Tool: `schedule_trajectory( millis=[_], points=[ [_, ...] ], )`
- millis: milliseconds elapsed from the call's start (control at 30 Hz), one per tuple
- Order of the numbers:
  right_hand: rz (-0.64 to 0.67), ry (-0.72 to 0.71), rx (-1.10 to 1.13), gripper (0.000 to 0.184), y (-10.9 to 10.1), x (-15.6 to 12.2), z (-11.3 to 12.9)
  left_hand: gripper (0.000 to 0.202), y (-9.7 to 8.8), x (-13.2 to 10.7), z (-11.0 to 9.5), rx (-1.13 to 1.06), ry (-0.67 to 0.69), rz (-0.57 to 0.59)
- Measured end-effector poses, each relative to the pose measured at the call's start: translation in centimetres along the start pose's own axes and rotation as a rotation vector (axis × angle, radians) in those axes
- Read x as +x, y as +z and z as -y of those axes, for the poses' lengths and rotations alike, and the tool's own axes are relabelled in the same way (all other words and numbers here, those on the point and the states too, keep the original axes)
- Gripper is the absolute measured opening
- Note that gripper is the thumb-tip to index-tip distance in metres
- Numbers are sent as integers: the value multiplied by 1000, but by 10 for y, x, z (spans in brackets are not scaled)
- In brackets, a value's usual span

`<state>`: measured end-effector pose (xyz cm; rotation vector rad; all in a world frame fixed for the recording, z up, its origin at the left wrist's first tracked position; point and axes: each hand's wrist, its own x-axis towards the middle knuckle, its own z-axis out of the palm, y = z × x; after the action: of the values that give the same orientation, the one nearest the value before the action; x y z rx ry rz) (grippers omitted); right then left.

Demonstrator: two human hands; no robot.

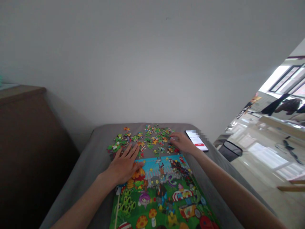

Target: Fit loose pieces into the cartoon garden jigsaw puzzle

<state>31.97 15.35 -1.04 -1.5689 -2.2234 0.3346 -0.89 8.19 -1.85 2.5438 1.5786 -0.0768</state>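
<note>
A colourful cartoon jigsaw board (164, 194) lies on a grey table (95, 156) in front of me. Beyond it, several loose puzzle pieces (147, 138) are scattered in a heap. My left hand (125, 163) lies flat with fingers spread, resting on the board's upper left corner and reaching into the loose pieces. My right hand (182, 143) rests palm down at the right edge of the heap, its fingers curled over some pieces; whether it holds one is hidden.
A phone (196, 140) with a lit screen lies on the table just right of my right hand. A brown cabinet (26, 143) stands at the left. A dark bin (230, 150) sits on the glossy floor to the right. A plain wall rises behind.
</note>
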Motion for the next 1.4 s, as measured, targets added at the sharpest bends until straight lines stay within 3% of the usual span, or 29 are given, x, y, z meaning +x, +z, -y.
schedule_trajectory(
  millis=[200, 367, 600, 900, 1067, 1400],
  points=[
    [71, -17, -95, 68, 39, 45, 31, 73, 0, 1, 6, 7, 7, 28],
    [182, -71, -124, 76, 59, 48, 58, 74, -3, 2, 7, -2, 18, 51],
    [317, -184, -153, 78, 46, 22, 71, 72, -1, 3, 5, 18, 5, 43],
    [375, -193, -193, 78, 31, -1, 48, 70, -4, -1, 2, 24, 7, 39],
    [403, -215, -183, 79, 23, -17, 47, 71, -3, -1, 2, 25, 7, 38],
    [365, -271, -40, 77, 36, -1, 66, 70, -8, -4, 0, 13, -1, 57]
  ],
)
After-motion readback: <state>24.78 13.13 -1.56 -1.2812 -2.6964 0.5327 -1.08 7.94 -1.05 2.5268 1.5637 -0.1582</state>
